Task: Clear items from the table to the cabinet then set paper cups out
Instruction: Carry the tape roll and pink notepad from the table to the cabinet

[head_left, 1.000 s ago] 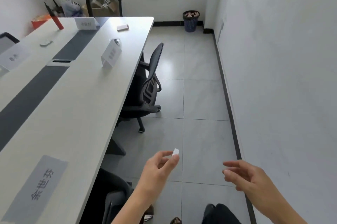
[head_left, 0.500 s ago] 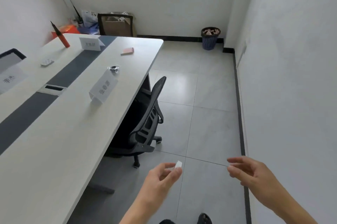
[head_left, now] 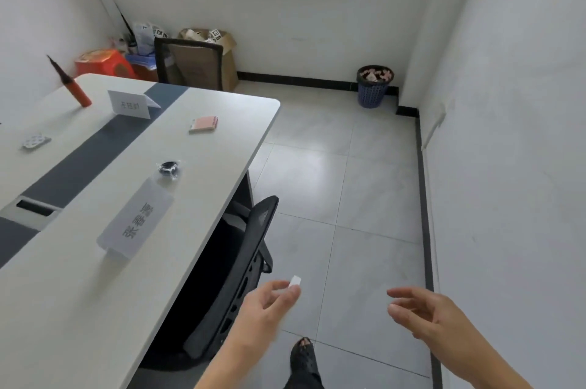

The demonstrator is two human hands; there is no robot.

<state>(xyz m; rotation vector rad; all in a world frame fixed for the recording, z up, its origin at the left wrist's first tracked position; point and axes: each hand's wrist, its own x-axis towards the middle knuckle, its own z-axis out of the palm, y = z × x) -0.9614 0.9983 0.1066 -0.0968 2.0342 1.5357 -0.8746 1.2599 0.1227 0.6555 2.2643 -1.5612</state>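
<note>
My left hand pinches a small white piece between thumb and fingertips, low over the floor beside the table. My right hand hangs empty to the right, fingers apart. On the long white table lie a pink card pack, a black item in clear wrap, a red pump and a blister sheet. No cabinet or paper cups are in view.
Two name cards stand on the table. A black office chair is tucked under its edge, another chair at the far end. A blue bin sits in the corner. Boxes line the back wall.
I have walked forward along the table toward the window end; the table items and the bin look nearer. My left hand keeps its pinch on the white piece.
</note>
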